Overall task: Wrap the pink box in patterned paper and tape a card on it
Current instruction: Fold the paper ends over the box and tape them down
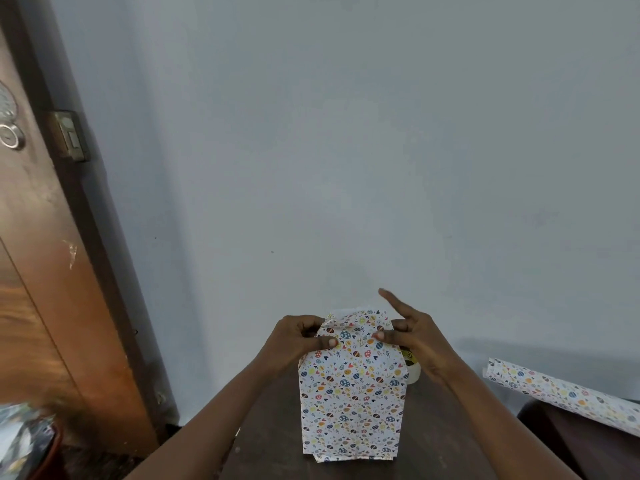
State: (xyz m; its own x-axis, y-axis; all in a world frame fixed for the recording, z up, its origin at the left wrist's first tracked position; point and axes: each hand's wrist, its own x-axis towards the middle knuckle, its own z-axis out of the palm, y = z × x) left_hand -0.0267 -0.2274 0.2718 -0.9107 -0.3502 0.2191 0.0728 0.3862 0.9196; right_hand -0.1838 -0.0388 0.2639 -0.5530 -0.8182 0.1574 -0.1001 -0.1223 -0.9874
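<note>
On the dark tabletop (270, 445), paper (353, 393) fully covers the box, centre. A spare roll (561, 393) lies right. Left hand (304, 337) and right hand (412, 337) each pinch the far end's paper. Tape (414, 372) sits just right. Sealing ends and card look left to do.

No text can be read. The patterned paper (353, 393) shows only little pictures, and the label on the tape roll (414, 371) is illegible

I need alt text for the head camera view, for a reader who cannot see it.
A left hand and a right hand pinch the far end of the patterned paper on a dark table. A tape roll sits beside it; a paper roll lies at right.
</note>
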